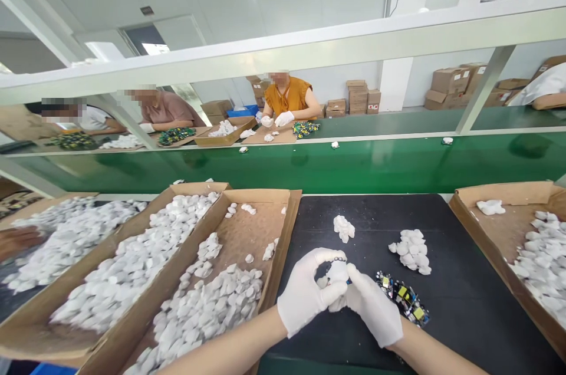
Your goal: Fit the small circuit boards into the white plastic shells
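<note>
Both my hands wear white gloves and meet over the black mat [446, 316]. Between their fingers is a small white plastic housing [338, 270], with something dark showing at its edge. My left hand [309, 286] grips it from the left, thumb below and index finger above. From the right, my right hand [374, 307] pinches it with its thumb on the near face; its other fingers are partly hidden. Just right of that hand lies a pile of small circuit boards [402, 298] with yellow parts. Two small heaps of white plastic pieces, a left heap [344, 227] and a right heap [412, 251], lie beyond my hands.
Cardboard trays of white pieces stand left [283, 227] and right [469, 210]. Behind the mat runs a green conveyor belt [398, 165] carrying a few pieces, under a white overhead frame [274, 59]. Co-workers sit across it; another person's hand [20, 242] reaches in at far left.
</note>
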